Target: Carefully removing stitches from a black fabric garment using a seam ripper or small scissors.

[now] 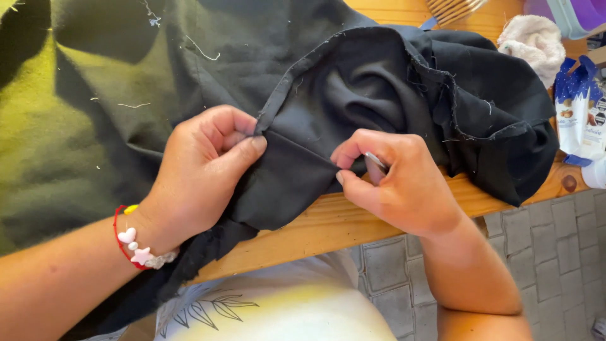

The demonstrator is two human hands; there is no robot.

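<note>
A black cloth (pixel 379 88) with frayed seams lies bunched on a wooden table (pixel 328 221). My left hand (pixel 205 170) pinches a folded edge of the cloth between thumb and fingers. My right hand (pixel 394 180) grips the same fold a little to the right, and a thin metal tool (pixel 376 161), perhaps a needle or seam ripper, shows between its fingers. The fold is stretched taut between the two hands. A red string bracelet with white charms (pixel 136 246) is on my left wrist.
A dark green fabric (pixel 57 126) covers the table's left part. At the back right lie a white fluffy cloth (pixel 535 41), a blue and white packet (pixel 577 113) and a purple container (pixel 577 16). Grey paving (pixel 549 252) shows below the table edge.
</note>
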